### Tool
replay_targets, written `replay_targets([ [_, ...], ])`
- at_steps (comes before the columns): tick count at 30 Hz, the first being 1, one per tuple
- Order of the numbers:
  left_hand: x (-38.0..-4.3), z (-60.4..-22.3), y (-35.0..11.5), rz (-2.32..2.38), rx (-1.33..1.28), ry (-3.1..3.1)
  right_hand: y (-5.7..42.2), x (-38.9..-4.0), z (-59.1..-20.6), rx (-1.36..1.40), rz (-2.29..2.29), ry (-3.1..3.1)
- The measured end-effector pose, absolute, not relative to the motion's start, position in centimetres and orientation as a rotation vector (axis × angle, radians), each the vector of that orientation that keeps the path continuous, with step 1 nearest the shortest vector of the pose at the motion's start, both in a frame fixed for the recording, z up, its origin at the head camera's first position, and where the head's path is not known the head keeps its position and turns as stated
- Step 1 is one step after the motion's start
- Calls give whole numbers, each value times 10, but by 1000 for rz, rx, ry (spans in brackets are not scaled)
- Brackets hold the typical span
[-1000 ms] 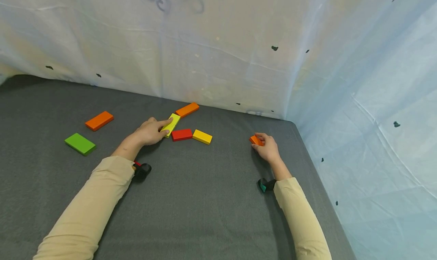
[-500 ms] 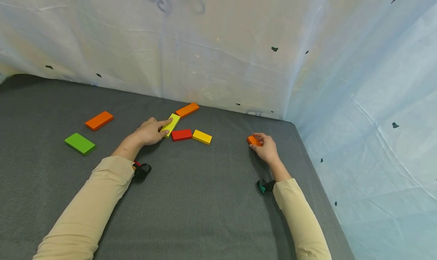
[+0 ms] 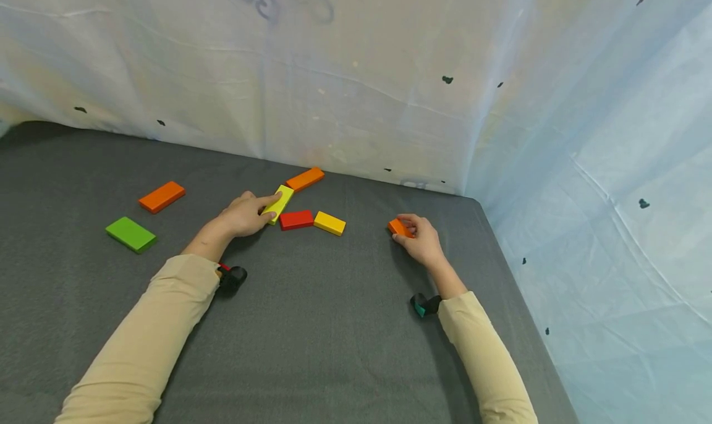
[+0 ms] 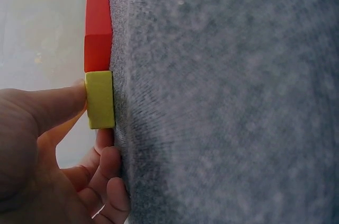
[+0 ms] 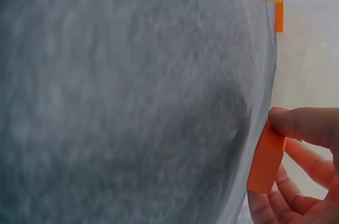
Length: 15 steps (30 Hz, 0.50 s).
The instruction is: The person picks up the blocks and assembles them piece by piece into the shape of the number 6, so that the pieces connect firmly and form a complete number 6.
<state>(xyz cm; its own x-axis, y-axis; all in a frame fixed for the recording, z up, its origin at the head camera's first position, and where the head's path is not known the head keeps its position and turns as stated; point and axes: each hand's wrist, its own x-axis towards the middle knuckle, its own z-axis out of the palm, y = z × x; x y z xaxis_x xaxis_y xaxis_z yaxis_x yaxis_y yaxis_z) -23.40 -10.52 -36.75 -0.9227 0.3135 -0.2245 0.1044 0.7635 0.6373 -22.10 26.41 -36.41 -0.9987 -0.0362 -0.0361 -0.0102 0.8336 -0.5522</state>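
Grip of right hand (image 3: 421, 240) pinching orange block (image 5: 266, 161); left hand (image 3: 243, 216), grip unclenched, touching lime-yellow block (image 4: 100, 100) on gray cloth (image 3: 334, 325).

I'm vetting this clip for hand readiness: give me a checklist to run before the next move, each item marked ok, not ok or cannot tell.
1. Right hand holding the held orange block: ok, between thumb and fingers.
2. Left hand on the yellow-green block: ok, touching it.
3. Path toward the yellow block: looks ok, only gray cloth between.
4. Held orange block against the yellow block: not ok, a gap separates them.
5. Red block touching the yellow block: cannot tell, ends look very close.
6. Green block clear of both hands: ok, off left.
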Motion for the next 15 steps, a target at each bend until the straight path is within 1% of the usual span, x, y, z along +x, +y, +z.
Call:
replay_targets([
  [15, -232, -363, -104, 904, 294, 2638, 241, -216, -365, -206, -897, 2961],
])
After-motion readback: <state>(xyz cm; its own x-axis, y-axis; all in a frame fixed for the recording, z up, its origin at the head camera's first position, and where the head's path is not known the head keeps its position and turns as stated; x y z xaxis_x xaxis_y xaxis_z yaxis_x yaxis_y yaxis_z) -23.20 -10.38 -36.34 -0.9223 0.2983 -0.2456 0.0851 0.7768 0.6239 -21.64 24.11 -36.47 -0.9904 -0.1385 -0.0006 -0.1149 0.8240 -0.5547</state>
